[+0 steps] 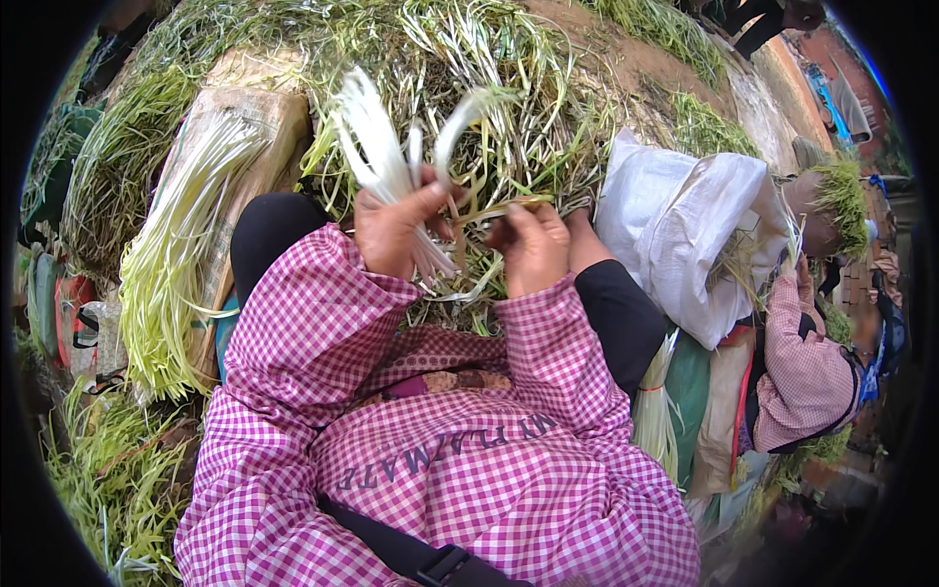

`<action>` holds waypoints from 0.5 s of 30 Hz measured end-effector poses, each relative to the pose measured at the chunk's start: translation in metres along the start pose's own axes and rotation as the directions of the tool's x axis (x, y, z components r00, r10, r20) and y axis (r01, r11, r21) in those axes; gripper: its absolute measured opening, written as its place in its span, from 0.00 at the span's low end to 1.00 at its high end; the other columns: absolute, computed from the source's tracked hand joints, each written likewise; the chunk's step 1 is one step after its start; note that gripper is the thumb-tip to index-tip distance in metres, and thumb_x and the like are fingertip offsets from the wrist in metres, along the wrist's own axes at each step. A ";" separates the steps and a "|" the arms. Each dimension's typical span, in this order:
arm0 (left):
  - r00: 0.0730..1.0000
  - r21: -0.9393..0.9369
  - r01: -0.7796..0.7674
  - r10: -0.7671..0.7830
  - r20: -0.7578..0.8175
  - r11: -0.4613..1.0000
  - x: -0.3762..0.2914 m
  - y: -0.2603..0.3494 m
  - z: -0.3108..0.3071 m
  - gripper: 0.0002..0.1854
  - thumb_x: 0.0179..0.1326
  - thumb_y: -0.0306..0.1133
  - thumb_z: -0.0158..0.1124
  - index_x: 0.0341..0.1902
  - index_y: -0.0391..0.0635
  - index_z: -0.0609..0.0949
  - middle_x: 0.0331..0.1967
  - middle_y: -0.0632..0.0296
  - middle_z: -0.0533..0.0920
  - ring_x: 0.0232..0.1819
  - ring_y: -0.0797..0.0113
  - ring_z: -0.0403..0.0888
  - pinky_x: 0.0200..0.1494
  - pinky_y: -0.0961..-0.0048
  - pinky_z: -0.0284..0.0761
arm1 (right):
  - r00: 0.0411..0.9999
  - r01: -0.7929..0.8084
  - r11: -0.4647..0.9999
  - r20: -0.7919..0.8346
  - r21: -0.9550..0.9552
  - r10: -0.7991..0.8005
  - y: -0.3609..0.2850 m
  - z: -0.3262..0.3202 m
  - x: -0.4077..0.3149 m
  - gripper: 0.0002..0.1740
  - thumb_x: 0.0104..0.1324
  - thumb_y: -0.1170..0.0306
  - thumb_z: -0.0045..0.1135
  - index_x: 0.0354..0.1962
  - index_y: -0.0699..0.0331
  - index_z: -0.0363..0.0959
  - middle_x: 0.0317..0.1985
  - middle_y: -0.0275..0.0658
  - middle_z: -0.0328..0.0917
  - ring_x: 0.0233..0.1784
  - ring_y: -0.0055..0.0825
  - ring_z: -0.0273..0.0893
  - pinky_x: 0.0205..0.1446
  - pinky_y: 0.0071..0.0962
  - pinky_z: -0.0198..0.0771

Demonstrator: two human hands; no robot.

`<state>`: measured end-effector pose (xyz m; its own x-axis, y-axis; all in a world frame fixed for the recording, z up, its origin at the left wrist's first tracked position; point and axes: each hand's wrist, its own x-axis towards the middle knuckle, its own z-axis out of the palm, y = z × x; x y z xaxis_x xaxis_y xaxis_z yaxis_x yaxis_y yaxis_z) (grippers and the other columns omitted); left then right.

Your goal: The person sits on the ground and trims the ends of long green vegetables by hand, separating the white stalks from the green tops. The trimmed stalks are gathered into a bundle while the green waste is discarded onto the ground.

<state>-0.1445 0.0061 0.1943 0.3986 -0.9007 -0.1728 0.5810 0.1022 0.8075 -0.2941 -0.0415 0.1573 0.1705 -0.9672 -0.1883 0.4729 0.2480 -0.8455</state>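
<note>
My left hand [392, 231] grips a small bunch of white stalks [374, 143], which look like blanched chives. Their pale ends fan upward past my fingers, slightly blurred. One curled white stalk [456, 132] stands apart on the right of the bunch. Between thumb and fingertips, my right hand [534, 246] pinches a thin yellowish leaf strip [506, 209] that reaches toward the left hand. Beneath both hands lies a heap of loose stalks and leaf trimmings [506, 132]. Left of my knee, a long pile of cleaned pale stalks [194, 235] rests on a woven sack [282, 125].
A white plastic sack [660, 213] stands by my right knee, with a tied bundle of stalks [658, 411] below it. Farther right sits another person in a checked top [803, 367], holding stalks. Uncleaned greens [117, 198] are heaped at the left.
</note>
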 end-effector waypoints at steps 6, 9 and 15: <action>0.995 -0.156 -0.090 0.081 -0.065 0.984 0.003 0.017 -0.003 0.06 0.56 0.19 0.55 0.38 0.37 0.74 0.30 0.49 0.81 0.33 0.59 0.82 0.23 0.74 0.82 | 0.965 -0.122 0.808 -0.258 -0.577 -0.038 -0.021 -0.068 0.010 0.05 0.58 0.79 0.51 0.32 0.67 0.74 0.25 0.37 0.76 0.20 0.22 0.73 0.24 0.21 0.73; 1.000 -0.062 -0.018 0.017 -0.020 0.998 0.001 0.014 -0.001 0.05 0.57 0.20 0.56 0.37 0.36 0.74 0.29 0.49 0.81 0.32 0.60 0.82 0.22 0.75 0.81 | 0.980 0.149 0.084 0.135 -0.985 -0.147 -0.029 -0.073 0.007 0.16 0.60 0.61 0.52 0.35 0.68 0.77 0.32 0.44 0.77 0.33 0.32 0.76 0.37 0.31 0.70; 0.990 0.076 0.094 -0.101 0.098 0.993 -0.003 0.006 0.000 0.06 0.56 0.22 0.59 0.37 0.35 0.77 0.29 0.51 0.82 0.26 0.65 0.82 0.20 0.75 0.78 | 0.863 -0.012 0.907 0.453 -0.421 0.222 -0.014 -0.005 0.008 0.24 0.61 0.52 0.54 0.37 0.69 0.75 0.34 0.38 0.77 0.38 0.27 0.74 0.40 0.27 0.71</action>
<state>-0.1422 0.0093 0.1992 0.2663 -0.9435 -0.1973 0.5601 -0.0151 0.8283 -0.3034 -0.0532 0.1650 0.6440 -0.7550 -0.1234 0.0635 0.2134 -0.9749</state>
